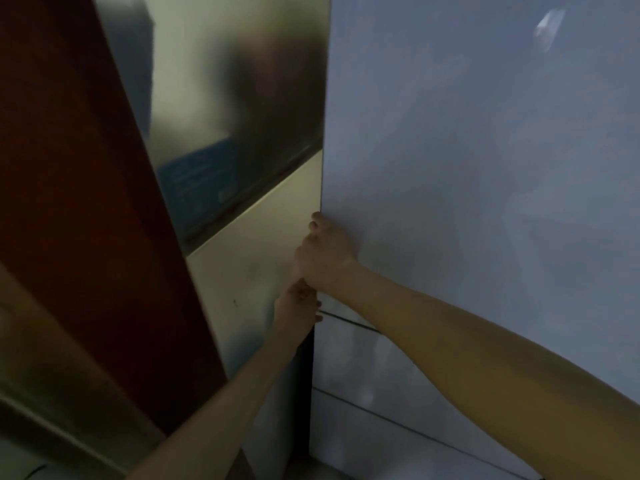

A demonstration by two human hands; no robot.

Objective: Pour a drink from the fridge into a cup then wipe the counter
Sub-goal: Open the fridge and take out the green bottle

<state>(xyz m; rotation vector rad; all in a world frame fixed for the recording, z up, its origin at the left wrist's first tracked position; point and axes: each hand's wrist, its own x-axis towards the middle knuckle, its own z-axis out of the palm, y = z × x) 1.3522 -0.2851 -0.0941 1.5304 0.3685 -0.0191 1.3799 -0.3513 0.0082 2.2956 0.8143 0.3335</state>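
Observation:
A tall pale grey-blue fridge door (485,150) fills the right half of the view. My right hand (325,252) is curled around its left edge, about halfway down. My left hand (299,303) sits just below it, fingers hooked on the same edge where the upper door meets a lower drawer front (363,368). The door looks shut or barely ajar, with a dark gap below the hands. No drink, cup or counter is in view.
A cream side panel (249,258) and a reflective panel (221,81) stand left of the fridge. Further left is a dark red-brown door or board (79,185). The picture is dim and blurred.

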